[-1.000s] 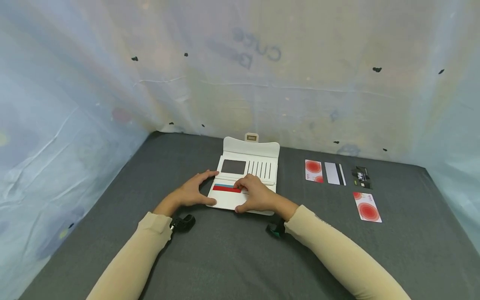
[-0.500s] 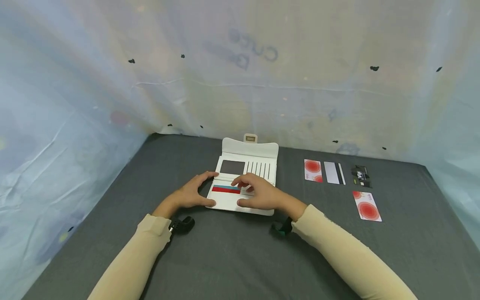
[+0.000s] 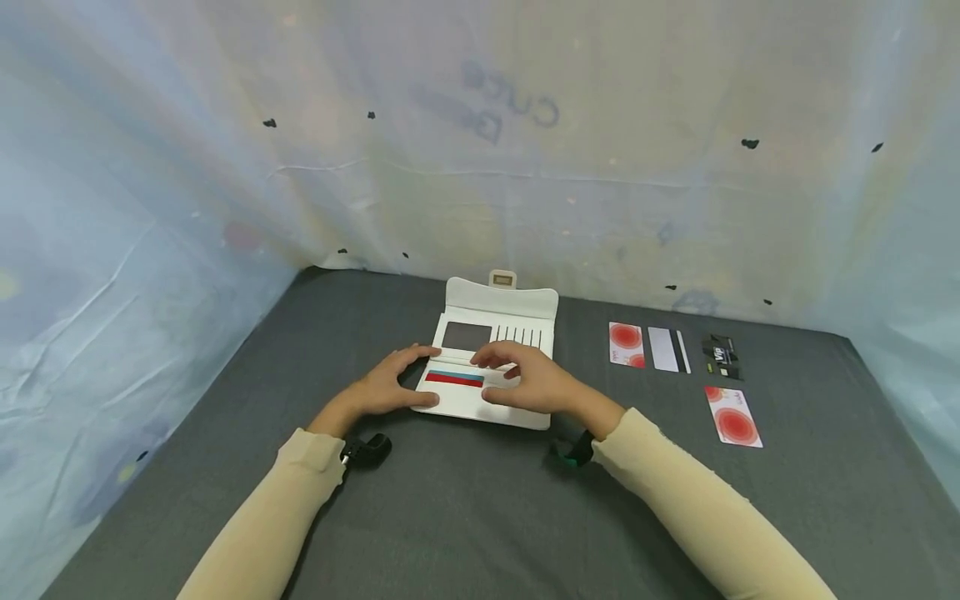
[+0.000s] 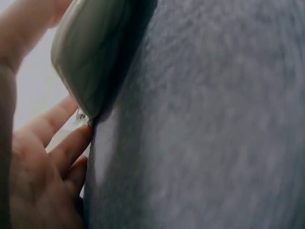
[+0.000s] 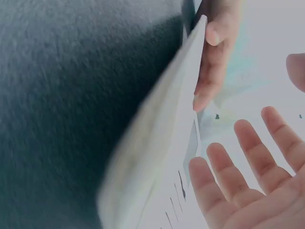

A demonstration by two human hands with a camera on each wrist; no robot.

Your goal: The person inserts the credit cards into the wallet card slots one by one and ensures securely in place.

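An open white wallet (image 3: 498,333) lies flat on the grey table (image 3: 450,517). A red and blue card (image 3: 453,378) sits in one of its front slots. My left hand (image 3: 382,387) rests along the wallet's left edge, thumb on the near corner and fingers fairly straight; the left wrist view shows those fingers (image 4: 52,152) beside the wallet's rounded edge (image 4: 90,52). My right hand (image 3: 528,379) is over the wallet's right half with relaxed, spread fingers (image 5: 238,181) and holds nothing. In the right wrist view the wallet (image 5: 162,143) is seen edge-on.
To the wallet's right lie a red-circle card (image 3: 626,343), a grey striped card (image 3: 667,347), a black VIP card (image 3: 722,355) and, nearer, another red-circle card (image 3: 735,414). Pale sheeting walls (image 3: 480,150) close in the table at the back and both sides.
My right hand has come off the red and blue card and shifted a little right, its fingers now spread. The left hand and the wallet have stayed put.
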